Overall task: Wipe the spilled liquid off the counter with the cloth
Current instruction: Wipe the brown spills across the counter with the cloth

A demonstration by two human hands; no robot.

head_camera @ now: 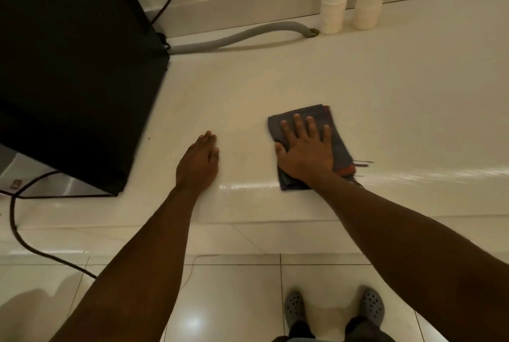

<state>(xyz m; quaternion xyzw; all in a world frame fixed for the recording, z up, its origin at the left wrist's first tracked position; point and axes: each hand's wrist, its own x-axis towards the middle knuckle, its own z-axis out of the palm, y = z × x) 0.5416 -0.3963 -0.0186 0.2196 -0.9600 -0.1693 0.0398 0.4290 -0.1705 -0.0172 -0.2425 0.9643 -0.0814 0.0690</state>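
A folded grey cloth [337, 132] with a red edge lies on the pale counter [303, 77], near its front edge. My right hand [305, 150] presses flat on top of the cloth, fingers spread. My left hand [199, 161] rests palm down on the bare counter, a hand's width to the left of the cloth, holding nothing. A wet shiny streak [429, 173] runs along the counter's front from the cloth toward the right, with a shorter gleam [245, 185] to the cloth's left.
A large black appliance [71, 72] fills the counter's left side, with a cable [16, 220] hanging off the front. A grey corrugated hose [237, 39] lies along the back. Two stacks of white paper cups [334, 0] [370, 0] stand by the wall. Tiled floor and my grey shoes are below.
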